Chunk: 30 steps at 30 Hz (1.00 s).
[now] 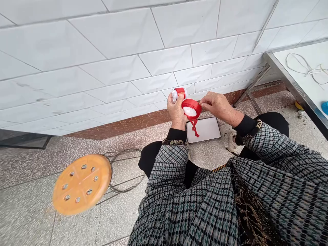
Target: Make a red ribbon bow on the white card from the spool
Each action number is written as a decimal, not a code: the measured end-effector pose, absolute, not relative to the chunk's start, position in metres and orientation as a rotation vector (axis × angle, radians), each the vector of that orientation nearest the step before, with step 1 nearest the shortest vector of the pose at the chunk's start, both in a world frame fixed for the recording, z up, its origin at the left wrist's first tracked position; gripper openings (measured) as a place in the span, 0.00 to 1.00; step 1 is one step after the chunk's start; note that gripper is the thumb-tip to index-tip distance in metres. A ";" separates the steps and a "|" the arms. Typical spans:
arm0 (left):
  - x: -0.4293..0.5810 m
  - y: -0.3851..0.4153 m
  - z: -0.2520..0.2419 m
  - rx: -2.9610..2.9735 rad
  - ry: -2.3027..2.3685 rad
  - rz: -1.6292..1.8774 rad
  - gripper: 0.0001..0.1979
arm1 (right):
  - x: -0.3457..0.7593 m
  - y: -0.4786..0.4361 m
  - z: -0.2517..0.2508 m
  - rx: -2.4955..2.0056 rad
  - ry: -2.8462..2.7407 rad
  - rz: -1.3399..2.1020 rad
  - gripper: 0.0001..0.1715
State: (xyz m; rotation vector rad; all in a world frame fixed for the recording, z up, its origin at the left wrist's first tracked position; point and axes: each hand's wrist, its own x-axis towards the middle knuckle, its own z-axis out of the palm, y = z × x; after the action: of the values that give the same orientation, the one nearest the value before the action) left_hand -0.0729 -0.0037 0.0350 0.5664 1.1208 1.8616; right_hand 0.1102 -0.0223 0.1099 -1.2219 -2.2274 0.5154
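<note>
Right hand [217, 105]: thumb and index pinched together at the right edge of the red ribbon roll [192, 104], seemingly on its end. Left hand [176, 112] grasps the roll plus a red-wound spool [180, 91], far side. Judgement: steady roll, light sideways pull, ribbon untwisted. Left forearm points away; right angles in leftward. White tray [212, 130] on floor below.

left hand [177, 111]: spool [180, 91], ribbon roll [192, 103]; right hand [217, 106]: pinched at roll's edge
</note>
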 end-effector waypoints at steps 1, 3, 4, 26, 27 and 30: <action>-0.074 -0.004 0.034 0.570 1.128 1.866 0.32 | 0.111 -0.023 0.111 -1.249 -2.246 0.491 0.09; -0.075 -0.004 0.034 0.575 1.140 1.879 0.32 | 0.112 -0.025 0.115 -1.290 -2.283 0.454 0.10; -0.076 -0.004 0.035 0.575 1.144 1.886 0.31 | 0.112 -0.026 0.116 -1.301 -2.298 0.442 0.10; -0.066 -0.013 0.038 0.540 1.169 1.871 0.29 | 0.089 -0.030 0.083 -1.161 -1.434 1.467 0.08; -0.066 -0.013 0.038 0.546 1.164 1.862 0.30 | 0.090 -0.030 0.084 -1.139 -1.447 1.461 0.08; -0.067 -0.013 0.039 0.546 1.144 1.844 0.31 | 0.092 -0.031 0.086 -1.113 -1.505 1.427 0.08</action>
State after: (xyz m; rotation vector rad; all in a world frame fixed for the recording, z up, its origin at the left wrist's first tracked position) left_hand -0.0667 -0.0133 0.0385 0.5462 1.1442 1.8439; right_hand 0.0917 -0.0312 0.0861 -1.1127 -1.5054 1.4268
